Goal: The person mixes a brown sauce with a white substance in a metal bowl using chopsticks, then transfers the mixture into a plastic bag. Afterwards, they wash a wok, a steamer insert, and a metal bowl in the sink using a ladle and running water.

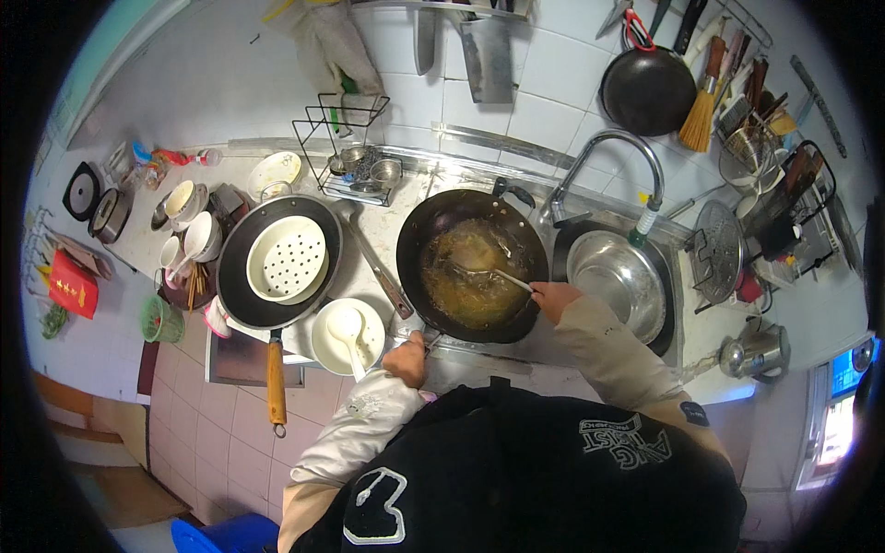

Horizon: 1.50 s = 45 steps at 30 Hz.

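A dark two-handled wok [413, 276] lies before me, with murky yellow-brown liquid [477, 304] in its bottom. My right hand [555, 301] grips the thin pale handle of a utensil [513, 280]. Its far end dips into the liquid, so its head is hard to make out. At the wok's near left edge, my left hand [406, 361] is closed around the near handle, which it mostly covers. Just left of that hand is a white bowl [320, 339] with a white ladle [345, 326] in it. A wooden-handled metal turner [377, 263] lies left of the wok.
A frying pan [231, 290] holds a white perforated bowl [285, 257]; its wooden handle [276, 383] overhangs the counter edge. Right of the wok, a curved faucet [598, 142] rises over a metal basin [614, 276] in the sink. A black wire rack [304, 142] stands behind.
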Tool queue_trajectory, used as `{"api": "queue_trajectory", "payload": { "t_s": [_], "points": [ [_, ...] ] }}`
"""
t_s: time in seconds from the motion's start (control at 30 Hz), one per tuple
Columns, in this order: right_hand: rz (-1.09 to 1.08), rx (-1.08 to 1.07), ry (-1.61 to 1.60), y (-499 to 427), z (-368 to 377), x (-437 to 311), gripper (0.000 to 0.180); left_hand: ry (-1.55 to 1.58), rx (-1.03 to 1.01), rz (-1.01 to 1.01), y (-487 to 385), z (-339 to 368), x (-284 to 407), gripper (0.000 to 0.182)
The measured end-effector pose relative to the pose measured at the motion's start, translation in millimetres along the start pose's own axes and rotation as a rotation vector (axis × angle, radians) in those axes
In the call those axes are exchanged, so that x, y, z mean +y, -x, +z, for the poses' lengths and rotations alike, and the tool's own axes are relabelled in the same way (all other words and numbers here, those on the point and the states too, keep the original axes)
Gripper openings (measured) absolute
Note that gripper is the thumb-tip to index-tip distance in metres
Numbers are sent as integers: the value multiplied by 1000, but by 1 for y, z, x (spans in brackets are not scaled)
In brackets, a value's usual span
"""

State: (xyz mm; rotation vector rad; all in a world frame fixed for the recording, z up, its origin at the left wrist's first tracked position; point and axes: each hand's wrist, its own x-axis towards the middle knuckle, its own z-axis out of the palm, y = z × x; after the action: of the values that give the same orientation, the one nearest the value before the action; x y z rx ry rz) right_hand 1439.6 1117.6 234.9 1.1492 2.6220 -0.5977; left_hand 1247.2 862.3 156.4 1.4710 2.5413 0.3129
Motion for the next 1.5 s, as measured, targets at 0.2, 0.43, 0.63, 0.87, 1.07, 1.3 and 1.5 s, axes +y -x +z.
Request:
{"api": "queue_trajectory", "payload": {
  "t_s": [0.2,0.43,0.63,0.87,1.07,1.3,1.5],
  "points": [
    [-62,-24,10,16,-21,-13,33,361,-184,29,-11,-15,-15,42],
    [-51,-305,200,47,-76,-4,30,1347,-745,-372,-30,-18,-23,33],
    [-60,-376,323,60,-74,-38,30,1384,-878,-289,-43,10,-30,18],
    [-115,-260,239,56,-44,-74,32,1392,-844,-238,-42,22,-35,13],
    [-87,11,-31,17,19,-65,32,1455,-844,-215,-40,8,-30,14],
    [-121,121,-190,10,11,-41,35,1370,-787,-301,-42,-19,-23,15],
    [-88,14,30,53,-40,-1,29,1257,-875,-275,-53,-43,-35,16]
  ]
}}
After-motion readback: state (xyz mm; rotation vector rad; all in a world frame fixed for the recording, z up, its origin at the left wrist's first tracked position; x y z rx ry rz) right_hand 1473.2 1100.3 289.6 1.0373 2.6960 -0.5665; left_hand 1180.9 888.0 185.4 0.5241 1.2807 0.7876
